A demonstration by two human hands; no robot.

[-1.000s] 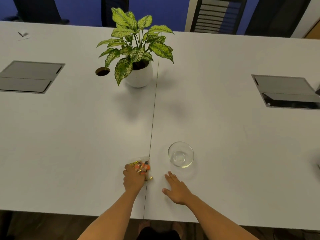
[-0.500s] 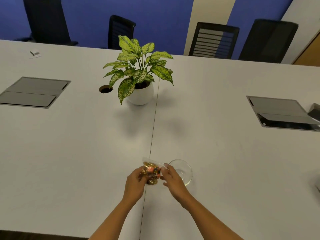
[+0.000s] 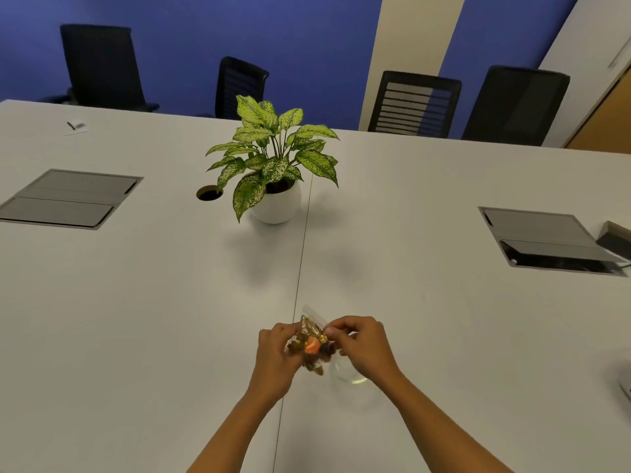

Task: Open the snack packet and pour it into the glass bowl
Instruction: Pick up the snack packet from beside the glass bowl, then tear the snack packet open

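Observation:
A clear snack packet [image 3: 311, 345] with gold, orange and brown pieces is held up above the white table [image 3: 136, 319], near its front edge. My left hand [image 3: 273, 353] grips the packet's left side. My right hand [image 3: 365, 346] pinches its upper right corner. The glass bowl [image 3: 348, 377] stands on the table just under and behind my right hand, which hides most of it; only its near rim shows.
A potted plant [image 3: 273, 172] in a white pot stands at the table's middle, beside a round cable hole [image 3: 209, 193]. Grey cable hatches [image 3: 68, 199] [image 3: 546, 240] sit left and right. Black chairs [image 3: 413, 104] line the far side.
The packet went from lying on the table under my left hand to being lifted. My right hand came off the table and took hold of it. The camera tilted up.

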